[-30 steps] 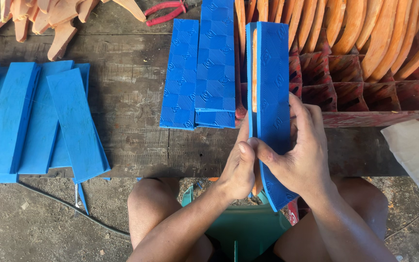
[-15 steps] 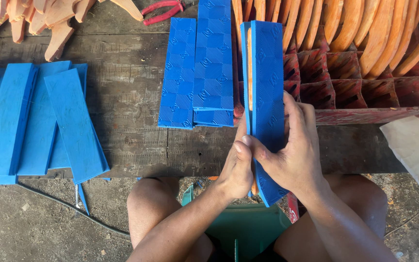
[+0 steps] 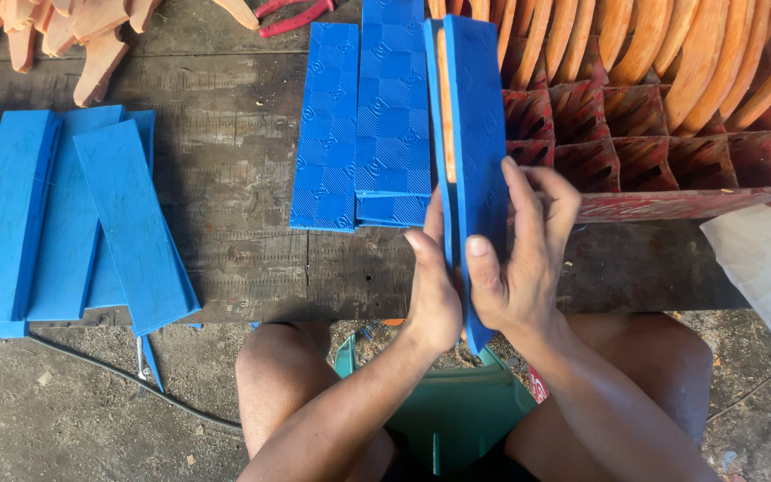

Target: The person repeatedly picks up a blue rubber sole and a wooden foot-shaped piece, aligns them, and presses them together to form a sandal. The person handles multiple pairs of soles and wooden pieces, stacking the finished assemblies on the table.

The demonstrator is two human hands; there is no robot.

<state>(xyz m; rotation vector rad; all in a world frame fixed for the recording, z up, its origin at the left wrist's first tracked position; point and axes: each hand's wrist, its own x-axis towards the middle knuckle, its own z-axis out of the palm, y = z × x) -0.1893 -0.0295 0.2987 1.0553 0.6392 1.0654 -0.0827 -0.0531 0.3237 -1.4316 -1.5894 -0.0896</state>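
Both hands, left hand (image 3: 433, 287) and right hand (image 3: 518, 259), press flat against an on-edge blue-orange strip (image 3: 468, 134) running lengthwise away.

In the middle of the frame, a bare strip of dark tabletop (image 3: 234, 187) runs from top to bottom. A hand could pass there. On its left lies a pile of smooth blue boards (image 3: 64, 214). On its right lie patterned blue sheets (image 3: 363, 116). Further right, a red crate (image 3: 662, 161) full of orange wooden pieces (image 3: 662, 45) blocks the way. More wooden pieces (image 3: 73, 36) crowd the upper left corner. The near edge of the tabletop is bare too.
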